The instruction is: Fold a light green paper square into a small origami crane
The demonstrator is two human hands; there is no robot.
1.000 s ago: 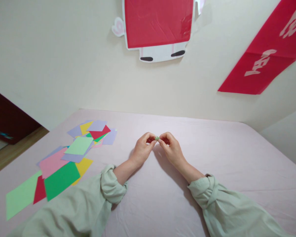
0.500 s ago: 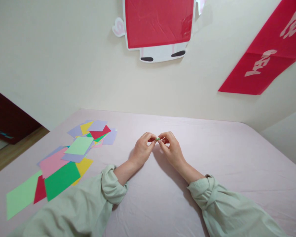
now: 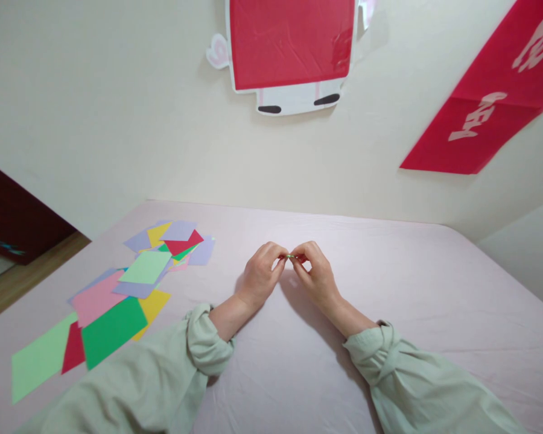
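My left hand (image 3: 259, 275) and my right hand (image 3: 314, 272) meet fingertip to fingertip over the pale pink sheet (image 3: 389, 283). Both are closed in a pinch on one tiny folded piece of green and red paper (image 3: 290, 257), which sits between them and is mostly hidden by the fingers. Both wrists rest low on the sheet, with pale green sleeves rolled back.
Several coloured paper squares (image 3: 117, 289) lie scattered on the sheet to the left, overlapping each other. A red poster (image 3: 292, 42) and a red banner (image 3: 484, 102) hang on the wall behind. Wooden floor (image 3: 22, 277) shows past the left edge.
The fingers have worked the small paper piece tighter; it shows less than a second ago. The hands stay in the same place.
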